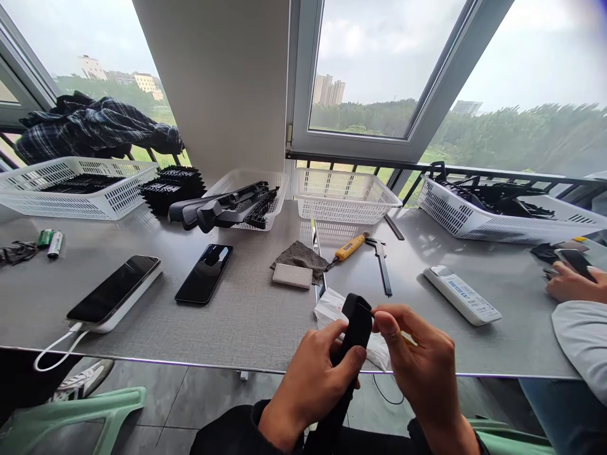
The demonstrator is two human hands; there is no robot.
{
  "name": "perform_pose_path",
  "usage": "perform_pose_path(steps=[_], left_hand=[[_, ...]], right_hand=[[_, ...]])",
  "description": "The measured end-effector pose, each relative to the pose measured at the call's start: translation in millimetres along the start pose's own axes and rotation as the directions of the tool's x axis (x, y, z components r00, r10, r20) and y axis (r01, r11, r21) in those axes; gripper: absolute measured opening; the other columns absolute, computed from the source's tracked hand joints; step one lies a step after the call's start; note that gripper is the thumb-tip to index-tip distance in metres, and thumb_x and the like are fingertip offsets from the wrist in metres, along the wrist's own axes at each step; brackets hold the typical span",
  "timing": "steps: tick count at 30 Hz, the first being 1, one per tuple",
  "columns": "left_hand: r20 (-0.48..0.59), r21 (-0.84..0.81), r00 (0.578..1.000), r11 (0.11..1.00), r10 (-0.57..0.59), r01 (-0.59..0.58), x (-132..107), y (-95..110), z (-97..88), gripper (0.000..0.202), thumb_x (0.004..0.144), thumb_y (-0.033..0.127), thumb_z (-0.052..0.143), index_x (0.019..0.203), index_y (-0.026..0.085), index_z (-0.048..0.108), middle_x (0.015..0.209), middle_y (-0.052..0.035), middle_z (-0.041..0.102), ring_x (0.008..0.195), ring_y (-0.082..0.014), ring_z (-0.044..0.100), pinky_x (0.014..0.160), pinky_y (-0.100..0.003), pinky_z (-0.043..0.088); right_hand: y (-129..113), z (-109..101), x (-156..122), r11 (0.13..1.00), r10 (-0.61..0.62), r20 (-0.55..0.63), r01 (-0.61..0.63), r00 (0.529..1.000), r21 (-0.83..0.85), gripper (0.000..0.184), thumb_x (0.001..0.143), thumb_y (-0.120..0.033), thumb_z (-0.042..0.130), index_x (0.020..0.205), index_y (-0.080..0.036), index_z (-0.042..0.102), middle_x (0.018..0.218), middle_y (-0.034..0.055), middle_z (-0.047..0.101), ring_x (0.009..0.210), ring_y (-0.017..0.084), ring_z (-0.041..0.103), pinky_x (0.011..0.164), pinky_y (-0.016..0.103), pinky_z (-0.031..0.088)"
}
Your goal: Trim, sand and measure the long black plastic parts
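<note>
My left hand [310, 376] is wrapped round a long black plastic part [356, 325], tilted with its blunt upper end over the table's front edge. Thumb and forefinger of my right hand [424, 363] are pinched together at that upper end. A thin dark sliver shows at their tips, too small to name. Behind the part lies a crumpled white plastic bag [329, 306], partly hidden by my hands. Farther back are a grey cloth [298, 254], a small pale flat box [293, 276], a yellow-handled tool [351, 248] and a caliper [382, 268].
White baskets line the back; one basket [270, 218] bears long black parts [222, 205], another basket [474, 224] holds black pieces. Phones [205, 273] [116, 287] lie left. A white boxy device [462, 295] lies right. A co-worker's hand [573, 283] holds a phone at far right.
</note>
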State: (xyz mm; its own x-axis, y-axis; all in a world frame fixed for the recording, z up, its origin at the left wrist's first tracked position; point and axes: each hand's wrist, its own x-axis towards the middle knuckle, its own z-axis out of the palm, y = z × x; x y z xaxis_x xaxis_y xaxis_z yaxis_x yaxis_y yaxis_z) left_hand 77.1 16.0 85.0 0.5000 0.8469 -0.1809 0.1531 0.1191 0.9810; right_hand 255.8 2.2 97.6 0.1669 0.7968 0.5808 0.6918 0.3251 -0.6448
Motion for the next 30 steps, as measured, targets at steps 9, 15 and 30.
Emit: perform_pose_path(steps=[9, 15, 30], left_hand=[[-0.006, 0.112, 0.998, 0.992, 0.067, -0.066, 2, 5, -2.1, 0.026, 0.099, 0.041, 0.067, 0.115, 0.022, 0.077, 0.071, 0.0007, 0.069, 0.067, -0.0204, 0.070, 0.063, -0.027, 0.047], [-0.001, 0.080, 0.998, 0.995, 0.064, -0.063, 4, 2, -4.0, 0.027, 0.101, 0.042, 0.066, 0.115, 0.021, 0.076, 0.069, 0.0020, 0.068, 0.065, -0.0189, 0.066, 0.063, -0.028, 0.043], [-0.091, 0.171, 0.991, 0.982, 0.096, -0.080, 4, 6, -8.0, 0.020, 0.099, 0.040, 0.065, 0.102, 0.023, 0.074, 0.066, 0.0031, 0.066, 0.061, -0.0174, 0.059, 0.064, -0.029, 0.038]], right_hand=[[-1, 1, -1, 0.987, 0.162, 0.018, -0.162, 0.987, 0.005, 0.061, 0.111, -0.059, 0.055, 0.063, -0.021, 0.062, 0.054, -0.0048, 0.053, 0.047, 0.010, 0.048, 0.049, 0.022, 0.039], [-2, -2, 2, 0.998, 0.067, 0.048, -0.068, 0.997, 0.017, 0.046, 0.107, -0.057, 0.064, 0.082, -0.022, 0.080, 0.063, -0.0038, 0.069, 0.054, 0.011, 0.064, 0.058, 0.019, 0.049], [11, -2, -5, 0.997, 0.078, 0.119, -0.081, 0.990, 0.016, 0.037, 0.101, -0.060, 0.073, 0.107, -0.026, 0.086, 0.067, -0.0046, 0.076, 0.052, 0.012, 0.070, 0.056, 0.019, 0.053]])
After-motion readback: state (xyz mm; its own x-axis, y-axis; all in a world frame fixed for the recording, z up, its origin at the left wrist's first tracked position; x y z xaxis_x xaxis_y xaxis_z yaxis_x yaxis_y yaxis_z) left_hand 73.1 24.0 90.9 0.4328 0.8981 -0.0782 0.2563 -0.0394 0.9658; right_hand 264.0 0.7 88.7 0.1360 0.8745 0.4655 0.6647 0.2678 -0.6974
